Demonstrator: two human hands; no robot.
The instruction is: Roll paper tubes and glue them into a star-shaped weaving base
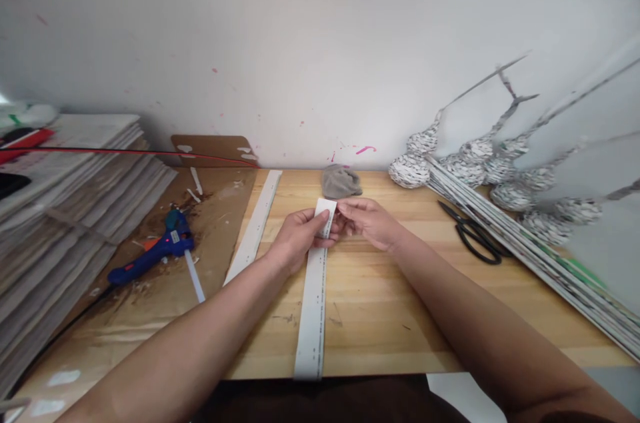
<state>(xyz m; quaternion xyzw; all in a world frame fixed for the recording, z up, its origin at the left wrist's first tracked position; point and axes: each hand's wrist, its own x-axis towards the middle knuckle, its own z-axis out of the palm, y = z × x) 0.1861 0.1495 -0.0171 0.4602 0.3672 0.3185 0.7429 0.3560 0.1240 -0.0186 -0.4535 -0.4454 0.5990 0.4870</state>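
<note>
A long white paper strip (pixel 313 306) lies on the wooden table (pixel 390 303), running from the near edge away from me. Its far end is folded up and over. My left hand (pixel 299 236) pinches that folded end from the left, fingers closed on it. My right hand (pixel 367 222) grips the same fold from the right with thumb and fingertips. Both hands meet at mid-table, just in front of a grey cloth (pixel 341 181).
A second white strip (pixel 256 226) lies to the left. A blue glue gun (pixel 153 253) rests on brown cardboard (pixel 215 223). Stacked boards (pixel 65 210) stand at far left. Black scissors (pixel 475 233), rolled newspaper sticks (pixel 540 253) and paper coils (pixel 415 166) lie at right.
</note>
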